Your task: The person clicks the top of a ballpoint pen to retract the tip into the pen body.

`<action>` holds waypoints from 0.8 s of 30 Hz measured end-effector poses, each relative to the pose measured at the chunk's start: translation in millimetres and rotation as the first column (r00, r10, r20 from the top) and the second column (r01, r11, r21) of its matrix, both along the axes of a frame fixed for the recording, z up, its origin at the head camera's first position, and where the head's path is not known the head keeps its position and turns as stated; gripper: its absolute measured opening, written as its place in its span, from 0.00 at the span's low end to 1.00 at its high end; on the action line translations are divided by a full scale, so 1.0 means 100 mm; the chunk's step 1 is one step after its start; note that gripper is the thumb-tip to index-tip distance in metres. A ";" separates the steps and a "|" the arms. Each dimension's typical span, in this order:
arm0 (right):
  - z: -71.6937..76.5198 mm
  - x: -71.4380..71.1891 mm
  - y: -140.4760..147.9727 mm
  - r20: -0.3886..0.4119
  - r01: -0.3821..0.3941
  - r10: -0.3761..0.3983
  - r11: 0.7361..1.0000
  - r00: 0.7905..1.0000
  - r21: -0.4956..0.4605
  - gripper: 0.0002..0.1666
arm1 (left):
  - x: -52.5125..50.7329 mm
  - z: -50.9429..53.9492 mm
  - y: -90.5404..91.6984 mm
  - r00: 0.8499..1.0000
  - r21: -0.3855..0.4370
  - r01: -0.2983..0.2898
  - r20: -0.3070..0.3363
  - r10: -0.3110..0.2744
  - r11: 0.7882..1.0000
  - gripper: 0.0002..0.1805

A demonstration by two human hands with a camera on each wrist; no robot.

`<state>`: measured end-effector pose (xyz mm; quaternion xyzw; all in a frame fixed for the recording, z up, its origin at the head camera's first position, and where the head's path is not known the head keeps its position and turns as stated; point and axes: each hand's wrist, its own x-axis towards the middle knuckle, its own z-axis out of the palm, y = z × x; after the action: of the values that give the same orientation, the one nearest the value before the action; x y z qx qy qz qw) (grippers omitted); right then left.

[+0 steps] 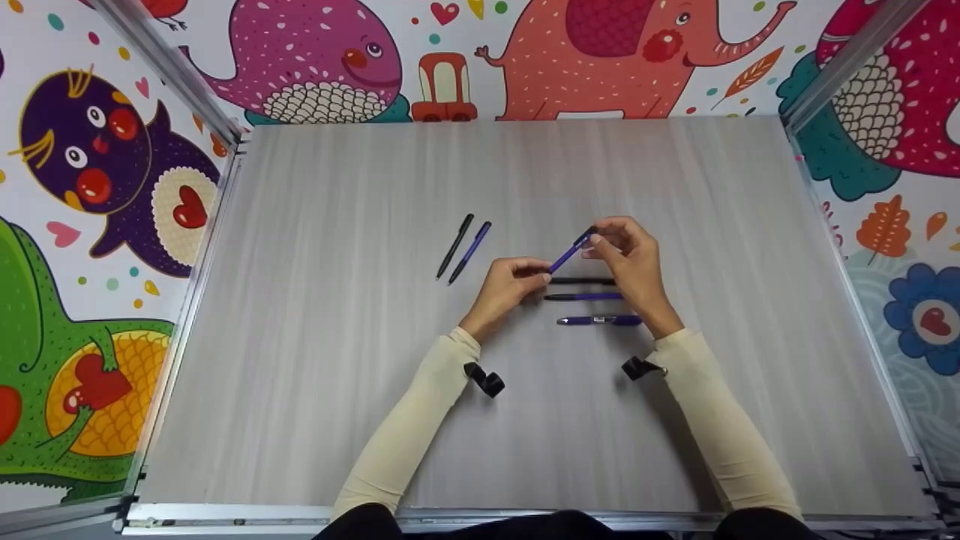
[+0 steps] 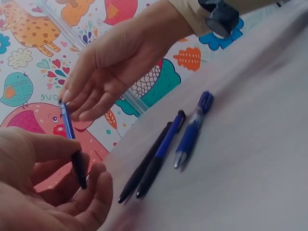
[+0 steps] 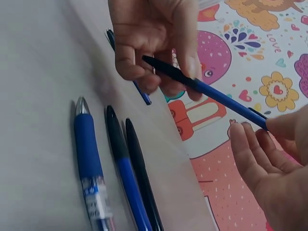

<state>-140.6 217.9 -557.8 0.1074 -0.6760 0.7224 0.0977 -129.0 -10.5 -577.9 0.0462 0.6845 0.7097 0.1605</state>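
Note:
Both hands hold one blue pen with a black grip [image 1: 570, 253] above the table. My left hand [image 1: 512, 289] pinches its black end between thumb and fingers; my right hand [image 1: 634, 262] pinches the clip end. Below them lie a black pen [image 1: 581, 281], a blue pen with a black grip [image 1: 585, 297] and a thicker blue pen [image 1: 598, 321], side by side. In the right wrist view the thicker blue pen [image 3: 88, 149] has a silver tip and a blue grip. In the left wrist view the held pen [image 2: 71, 132] slants between the two hands.
Left of the hands, a black pen [image 1: 455, 246] and another blue pen with a black grip [image 1: 470, 253] lie slanted beside each other on the grey table [image 1: 315, 315]. Metal rails edge the table, with printed cartoon walls behind and at the sides. Black straps hang from both sleeves.

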 end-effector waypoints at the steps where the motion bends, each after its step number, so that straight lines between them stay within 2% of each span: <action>1: -0.01 0.00 0.02 0.001 0.019 -0.019 1.000 1.000 0.001 0.12 | -0.01 0.00 -0.01 1.000 -0.041 -0.006 -0.027 0.005 0.999 0.12; 3: -0.03 0.00 0.04 0.010 0.048 -0.048 0.999 0.999 0.008 0.09 | -0.02 -0.01 -0.03 0.997 -0.111 -0.019 -0.081 0.011 0.994 0.11; 7: -0.08 0.01 0.09 0.033 0.080 -0.082 0.995 0.996 0.059 0.08 | -0.04 -0.02 -0.04 0.989 -0.182 -0.045 -0.149 0.017 0.982 0.10; 16: -0.15 0.02 0.20 0.078 0.089 -0.102 0.983 0.992 0.160 0.09 | -0.08 -0.02 -0.02 0.971 -0.276 -0.097 -0.236 0.030 0.956 0.08; 24: -0.18 0.03 0.29 0.144 0.090 -0.129 0.964 0.981 0.249 0.10 | -0.15 -0.08 0.00 0.945 -0.341 -0.131 -0.326 0.014 0.931 0.07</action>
<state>-137.9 247.1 -575.8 0.0228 -0.7693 0.6347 0.0697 -144.4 -10.1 -586.0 0.1045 0.8201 0.5620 0.0271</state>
